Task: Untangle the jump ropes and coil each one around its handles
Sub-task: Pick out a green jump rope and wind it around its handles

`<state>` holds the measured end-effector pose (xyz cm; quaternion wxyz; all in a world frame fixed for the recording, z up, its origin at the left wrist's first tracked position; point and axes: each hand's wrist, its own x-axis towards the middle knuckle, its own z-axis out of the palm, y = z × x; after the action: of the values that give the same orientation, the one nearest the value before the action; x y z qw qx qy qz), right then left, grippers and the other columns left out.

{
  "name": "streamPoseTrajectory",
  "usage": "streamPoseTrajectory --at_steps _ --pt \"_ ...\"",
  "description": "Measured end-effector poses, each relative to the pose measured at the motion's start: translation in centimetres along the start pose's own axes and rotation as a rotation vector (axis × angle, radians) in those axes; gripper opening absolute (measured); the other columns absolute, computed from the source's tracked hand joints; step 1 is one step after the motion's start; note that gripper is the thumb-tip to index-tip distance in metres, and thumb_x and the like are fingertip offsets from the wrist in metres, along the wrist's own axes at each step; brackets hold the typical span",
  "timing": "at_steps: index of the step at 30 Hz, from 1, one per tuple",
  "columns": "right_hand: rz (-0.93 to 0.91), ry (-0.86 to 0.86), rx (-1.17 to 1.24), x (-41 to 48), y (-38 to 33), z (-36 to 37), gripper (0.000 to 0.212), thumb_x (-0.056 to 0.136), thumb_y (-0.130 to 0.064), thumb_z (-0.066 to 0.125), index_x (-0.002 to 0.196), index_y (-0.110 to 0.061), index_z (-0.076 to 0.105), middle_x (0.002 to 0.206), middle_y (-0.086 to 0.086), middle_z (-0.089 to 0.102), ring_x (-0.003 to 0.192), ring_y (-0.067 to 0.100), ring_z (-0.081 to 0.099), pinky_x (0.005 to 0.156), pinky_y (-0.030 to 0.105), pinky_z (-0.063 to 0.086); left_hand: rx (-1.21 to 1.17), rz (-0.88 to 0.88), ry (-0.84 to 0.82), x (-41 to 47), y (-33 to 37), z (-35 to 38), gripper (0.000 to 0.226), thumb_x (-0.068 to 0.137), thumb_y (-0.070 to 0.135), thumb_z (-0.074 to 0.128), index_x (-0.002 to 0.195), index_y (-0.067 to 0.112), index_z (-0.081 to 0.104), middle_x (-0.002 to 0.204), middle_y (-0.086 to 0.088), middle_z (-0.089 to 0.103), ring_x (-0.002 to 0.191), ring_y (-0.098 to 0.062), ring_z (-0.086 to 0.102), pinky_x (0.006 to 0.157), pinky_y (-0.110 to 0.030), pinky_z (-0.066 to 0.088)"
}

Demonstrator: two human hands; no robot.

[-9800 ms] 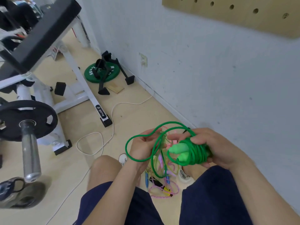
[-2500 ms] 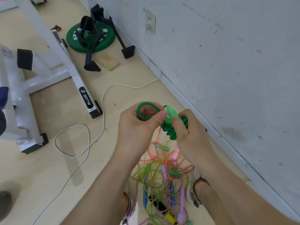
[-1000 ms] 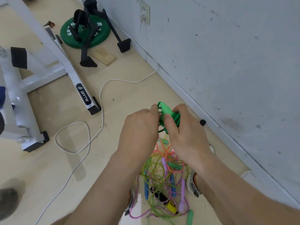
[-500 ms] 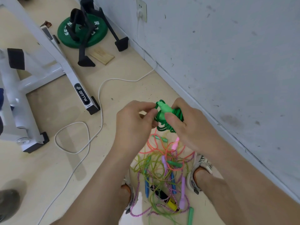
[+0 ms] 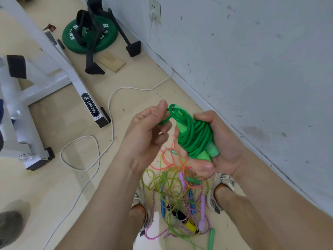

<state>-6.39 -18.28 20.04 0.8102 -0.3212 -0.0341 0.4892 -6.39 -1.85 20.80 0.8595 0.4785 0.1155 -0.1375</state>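
Green weight plate (image 5: 110, 40), white cable (image 5: 109, 107), wooden block (image 5: 111, 62)

green rope (image 5: 195, 136) | green plate (image 5: 90, 36); white cable (image 5: 81, 152); yellow, pink, blue, purple ropes (image 5: 180, 195)

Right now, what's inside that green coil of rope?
Two green handles: their lower ends poke out beneath the coil, and one upper end shows too. The wraps and the right hand cover their middles. The left hand pinches a loose loop.
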Motion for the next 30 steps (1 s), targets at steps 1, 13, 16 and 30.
streamPoseTrajectory --at_steps 1,13,16,30 --pt "0.019 -0.052 0.049 0.0 0.3 0.0 0.045 0.088 -0.049 0.043 0.094 -0.006 0.057 0.073 0.015 0.058 0.031 0.015 0.046 0.038 0.014 0.035 0.080 0.042 0.035 0.2 0.1 -0.3 0.031 0.081 0.031 0.064 0.069 0.008 0.046 0.063 -0.003 0.042 0.049 -0.009 0.037 0.043 -0.020 0.018" --pt "-0.020 0.324 -0.532 -1.0 -1.2 0.3 0.057 0.081 -0.062 0.056 0.094 -0.007 0.056 0.071 0.016 0.062 0.041 0.023 0.054 0.041 0.028 0.044 0.627 0.120 0.273 0.1 -2.6 0.2 0.042 0.079 0.020 0.058 0.062 -0.015 0.042 0.054 -0.012 0.036 0.051 -0.017 0.027 0.048 -0.027 0.022" --pt "-0.053 0.478 -0.778 -1.0 -1.2 0.1 0.064 0.069 -0.068 0.069 0.102 -0.014 0.057 0.078 0.009 0.069 0.055 0.028 0.064 0.051 0.038 0.054 0.665 0.179 0.299 0.2 -3.2 0.1 0.030 0.082 0.008 0.059 0.062 -0.013 0.049 0.055 -0.017 0.036 0.052 -0.017 0.031 0.049 -0.029 0.029" --pt "-0.302 0.787 -0.810 0.1 0.1 0.6 0.043 0.089 -0.046 0.061 0.056 -0.019 0.057 0.050 0.001 0.053 0.044 0.028 0.055 0.045 0.046 0.050 0.541 0.248 0.266 0.3 -2.6 1.8 0.051 0.086 -0.011 0.053 0.043 0.016 0.047 0.060 -0.005 0.065 0.049 -0.019 0.058 0.053 -0.034 0.055"
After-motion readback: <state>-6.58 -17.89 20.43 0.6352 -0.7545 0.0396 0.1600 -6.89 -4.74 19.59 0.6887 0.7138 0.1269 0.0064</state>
